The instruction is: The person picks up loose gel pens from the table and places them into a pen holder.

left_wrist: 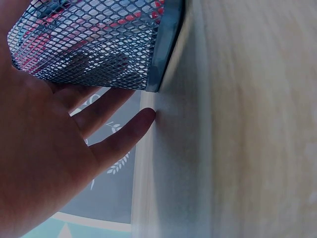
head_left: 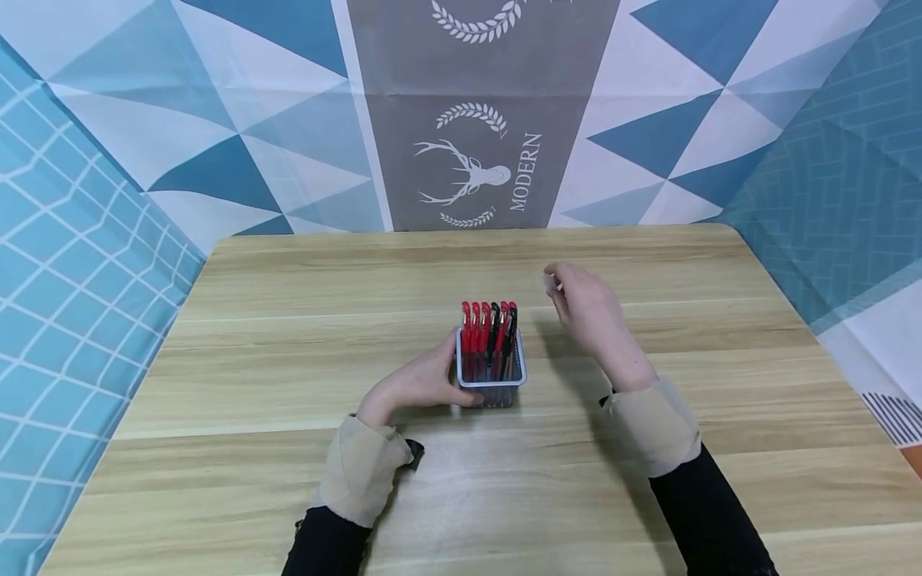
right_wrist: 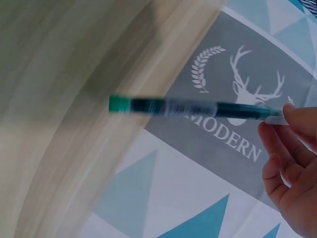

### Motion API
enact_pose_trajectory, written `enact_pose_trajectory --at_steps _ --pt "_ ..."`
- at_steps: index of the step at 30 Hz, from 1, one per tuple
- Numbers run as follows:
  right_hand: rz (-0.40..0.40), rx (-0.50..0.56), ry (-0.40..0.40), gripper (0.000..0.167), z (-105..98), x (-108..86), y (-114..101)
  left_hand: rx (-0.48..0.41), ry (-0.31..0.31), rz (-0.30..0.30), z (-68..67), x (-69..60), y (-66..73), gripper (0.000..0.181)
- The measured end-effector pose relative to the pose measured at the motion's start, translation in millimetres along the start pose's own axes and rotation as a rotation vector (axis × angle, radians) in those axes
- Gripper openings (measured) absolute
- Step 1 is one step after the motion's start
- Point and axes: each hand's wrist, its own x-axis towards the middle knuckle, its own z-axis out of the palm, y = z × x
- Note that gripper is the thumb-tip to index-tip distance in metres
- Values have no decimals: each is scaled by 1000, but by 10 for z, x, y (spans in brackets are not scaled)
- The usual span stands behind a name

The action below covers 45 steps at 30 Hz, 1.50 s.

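A dark mesh pen holder with a pale rim stands on the table, with several red and black pens upright in it. My left hand holds the holder from the left, thumb at its front. In the left wrist view, the fingers lie along the mesh side, and the lowest one is apart from it. To the right of the holder and raised above the table, my right hand pinches one end of a green pen. Its green end points away from the fingertips; in the head view it is mostly hidden.
The wood-grain table stretches out on both sides of the holder. Behind its far edge hangs a patterned cloth with a deer print and triangles. Blue patterned sheets flank the table.
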Motion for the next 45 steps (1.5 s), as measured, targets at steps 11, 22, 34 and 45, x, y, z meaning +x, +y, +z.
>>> enact_pose_trajectory --at_steps 11,22,34,45 --pt "15 55 149 30 -122 -101 -126 21 19 10 42 101 -261 102" --pt "-86 155 516 28 -395 -123 -341 18 15 -3 44 100 -259 103" --pt "-139 221 641 39 -642 -190 -598 -11 1 4 9 15 -30 99" --pt "-248 203 474 29 -257 -267 -666 -6 -6 -11 -20 -41 117 96"
